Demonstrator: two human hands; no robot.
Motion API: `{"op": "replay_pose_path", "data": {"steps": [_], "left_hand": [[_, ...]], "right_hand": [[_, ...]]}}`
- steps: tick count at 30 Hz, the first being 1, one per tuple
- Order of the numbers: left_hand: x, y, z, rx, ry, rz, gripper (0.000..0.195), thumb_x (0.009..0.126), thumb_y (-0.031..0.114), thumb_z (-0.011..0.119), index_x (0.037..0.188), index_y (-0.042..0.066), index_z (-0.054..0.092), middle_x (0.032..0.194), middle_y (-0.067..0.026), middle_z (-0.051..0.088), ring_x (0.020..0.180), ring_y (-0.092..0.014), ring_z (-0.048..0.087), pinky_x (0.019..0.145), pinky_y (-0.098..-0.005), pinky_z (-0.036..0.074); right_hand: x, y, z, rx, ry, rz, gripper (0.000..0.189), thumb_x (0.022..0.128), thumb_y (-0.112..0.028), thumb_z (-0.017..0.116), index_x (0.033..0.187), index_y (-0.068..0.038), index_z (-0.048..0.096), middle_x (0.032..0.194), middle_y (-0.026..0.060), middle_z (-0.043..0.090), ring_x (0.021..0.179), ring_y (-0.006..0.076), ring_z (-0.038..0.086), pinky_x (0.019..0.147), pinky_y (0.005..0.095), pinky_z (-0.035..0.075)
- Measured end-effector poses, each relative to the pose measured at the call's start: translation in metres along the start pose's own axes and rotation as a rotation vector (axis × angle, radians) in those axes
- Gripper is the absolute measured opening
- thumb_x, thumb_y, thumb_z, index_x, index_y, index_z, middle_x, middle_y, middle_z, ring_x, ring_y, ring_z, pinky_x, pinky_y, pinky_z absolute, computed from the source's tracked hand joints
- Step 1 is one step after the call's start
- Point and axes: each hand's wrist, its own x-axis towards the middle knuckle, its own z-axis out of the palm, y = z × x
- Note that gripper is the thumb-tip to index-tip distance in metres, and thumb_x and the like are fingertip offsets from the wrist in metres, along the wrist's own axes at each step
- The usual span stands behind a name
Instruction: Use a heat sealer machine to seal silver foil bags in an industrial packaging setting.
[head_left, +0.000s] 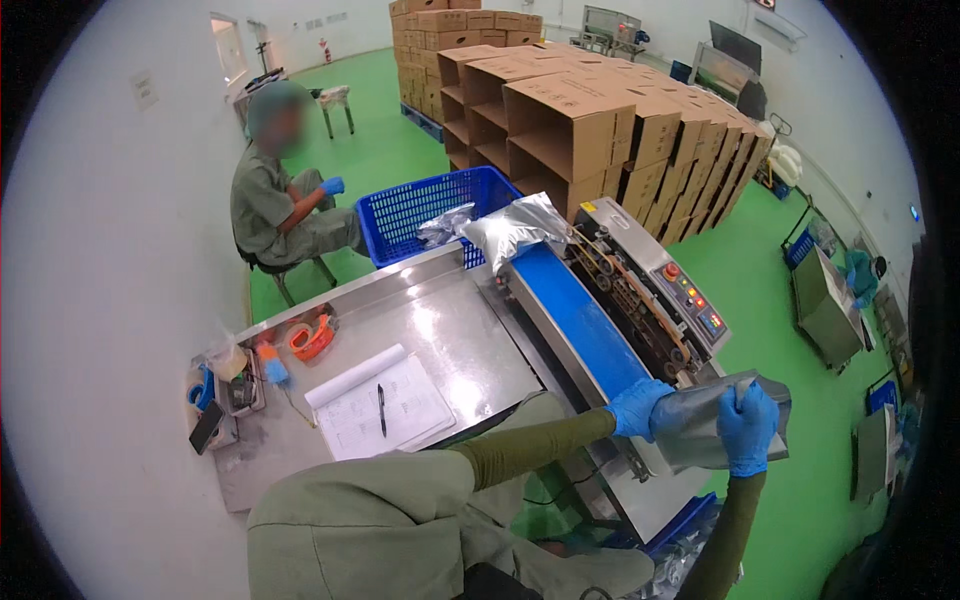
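My left hand, in a blue glove, grips the left side of a silver foil pouch. The gloved right hand pinches the pouch near its upper edge on the right. Both hands are at the near end of a continuous band sealer with a blue conveyor belt. Lights glow on the sealer's control panel. At the belt's far end lies a filled foil pouch, partly over a blue plastic basket that holds another foil pouch.
A steel table on the left bears a notepad with a pen, orange tape dispenser and phone. A seated person is beyond it. Stacked cartons stand behind the sealer. More foil pouches lie below right.
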Motion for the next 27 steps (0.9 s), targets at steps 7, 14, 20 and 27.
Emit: {"op": "replay_pose_path", "data": {"steps": [7, 14, 20, 27], "left_hand": [[0.029, -0.028, 0.000, -0.313, -0.110, 0.138, 0.080, 0.065, 0.029, 0.092, 0.132, 0.004, 0.056, 0.123, -0.0159, 0.064, 0.109, -0.029, 0.061, 0.097, -0.0414, 0.052], [0.037, -0.061, -0.001, -0.366, -0.246, -0.264, 0.086, 0.062, 0.029, 0.095, 0.133, 0.001, 0.055, 0.119, -0.0125, 0.070, 0.103, -0.021, 0.067, 0.094, -0.0372, 0.054], [0.052, -0.035, -0.020, -0.167, -0.443, -0.295, 0.068, 0.070, 0.024, 0.089, 0.127, 0.000, 0.059, 0.116, -0.0131, 0.070, 0.104, -0.021, 0.065, 0.093, -0.0381, 0.053], [0.069, -0.007, -0.076, 0.399, -0.234, 0.309, 0.016, 0.092, 0.020, 0.063, 0.099, 0.006, 0.060, 0.088, -0.0140, 0.067, 0.070, -0.033, 0.065, 0.064, -0.0416, 0.053]], "right_hand": [[0.001, 0.005, 0.076, -0.122, -0.286, -0.048, 0.017, 0.089, -0.032, 0.067, 0.083, -0.016, 0.068, 0.079, 0.0116, 0.064, 0.068, 0.0315, 0.066, 0.058, 0.0446, 0.051], [-0.034, -0.013, 0.029, 0.022, 0.314, 0.203, 0.027, 0.082, -0.017, 0.067, 0.107, -0.007, 0.064, 0.107, 0.0151, 0.064, 0.104, 0.0330, 0.062, 0.088, 0.0414, 0.051], [-0.086, 0.014, 0.076, 0.380, 0.235, 0.561, 0.031, 0.084, -0.018, 0.075, 0.109, -0.003, 0.065, 0.098, 0.0121, 0.070, 0.089, 0.0241, 0.069, 0.079, 0.0358, 0.055], [-0.107, 0.043, 0.089, 0.108, 0.088, 0.286, 0.014, 0.092, -0.024, 0.060, 0.093, -0.010, 0.063, 0.086, 0.0141, 0.064, 0.083, 0.0363, 0.065, 0.071, 0.0457, 0.053]]}}
